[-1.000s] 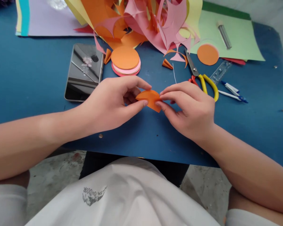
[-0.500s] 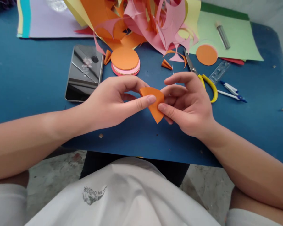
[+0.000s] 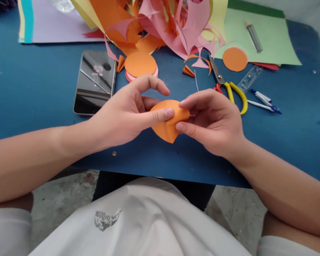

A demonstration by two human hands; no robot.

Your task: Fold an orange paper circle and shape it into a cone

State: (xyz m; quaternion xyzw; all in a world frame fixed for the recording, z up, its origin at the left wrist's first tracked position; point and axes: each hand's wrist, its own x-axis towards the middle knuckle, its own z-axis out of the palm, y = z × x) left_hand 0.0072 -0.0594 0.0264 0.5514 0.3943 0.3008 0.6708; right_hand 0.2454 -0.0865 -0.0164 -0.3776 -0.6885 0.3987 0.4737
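Both hands hold one creased orange paper circle (image 3: 166, 128), partly unfolded, above the near part of the blue table. My left hand (image 3: 130, 113) pinches its left side, thumb on top, with the index finger raised off the paper. On the right edge, my right hand (image 3: 213, 121) grips it between thumb and fingers. A thin white thread or wire (image 3: 196, 81) rises just behind my right hand; its lower end is hidden. Behind my left hand lies a stack of round paper discs (image 3: 140, 64), orange on top, with small folded orange cones (image 3: 188, 71) nearby.
A dark phone (image 3: 96, 81) lies at left. Scissors (image 3: 229, 83) with yellow and red handles, a clear ruler (image 3: 250, 78), pens (image 3: 264, 101) and another orange disc (image 3: 235, 59) are at right. Paper scraps (image 3: 149, 25) heap at the back, beside a green sheet (image 3: 277, 42) bearing a small tube (image 3: 254, 36).
The orange paper has opened from a folded wedge into a wider, rounded shape. My left index finger has lifted away, and my right index finger has come down onto the paper.
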